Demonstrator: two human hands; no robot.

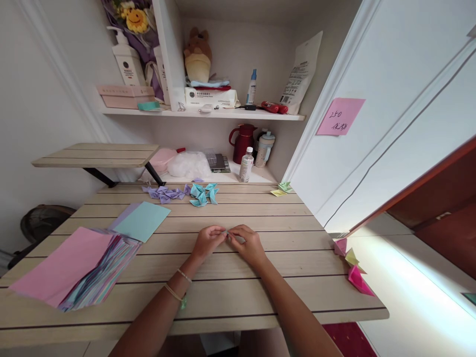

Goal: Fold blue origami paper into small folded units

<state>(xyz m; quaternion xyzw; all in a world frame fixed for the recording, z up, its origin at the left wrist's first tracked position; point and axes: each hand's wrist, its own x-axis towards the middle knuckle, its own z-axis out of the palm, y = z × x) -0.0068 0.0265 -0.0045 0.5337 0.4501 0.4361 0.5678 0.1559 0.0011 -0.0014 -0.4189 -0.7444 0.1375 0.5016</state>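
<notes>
My left hand (208,241) and my right hand (246,242) meet above the middle of the slatted wooden table (238,287). Both are closed, fingertips pinching a small piece of folded paper (226,233) between them. Only a bit of the paper shows, pale blue-green; the fingers hide its shape. Beyond my hands lie several folded light-blue paper pieces (201,194), beside a row of folded purple paper pieces (166,194). Left of my hands, a light-blue paper sheet (146,220) rests partly over a purple sheet (124,216).
A thick stack of coloured paper (70,267) stands at the left. Folded green and yellow pieces (282,188) lie at the back right, with a folded pink piece (360,281) on the right edge. Behind are a small raised shelf (96,154) and a bottle (246,166).
</notes>
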